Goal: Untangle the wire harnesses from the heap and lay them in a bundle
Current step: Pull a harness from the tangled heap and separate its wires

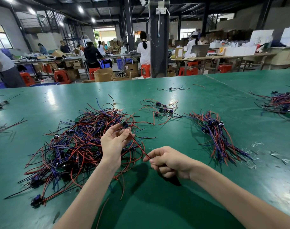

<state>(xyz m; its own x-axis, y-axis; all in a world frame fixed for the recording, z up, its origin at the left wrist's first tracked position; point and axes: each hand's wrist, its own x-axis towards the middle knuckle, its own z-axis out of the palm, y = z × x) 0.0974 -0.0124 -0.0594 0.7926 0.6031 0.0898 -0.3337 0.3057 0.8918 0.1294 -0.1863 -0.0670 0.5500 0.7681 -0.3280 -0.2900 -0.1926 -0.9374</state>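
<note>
One harness (138,145) between left hand (113,141), right hand (167,161)

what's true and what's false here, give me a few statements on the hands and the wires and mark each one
1. The left hand holds a harness over the heap. True.
2. The right hand lies flat and open on the table. False: it pinches the harness's wire end.
3. A bundle lies to the right of the heap. True.
4. The table is red. False: it is green.
</note>
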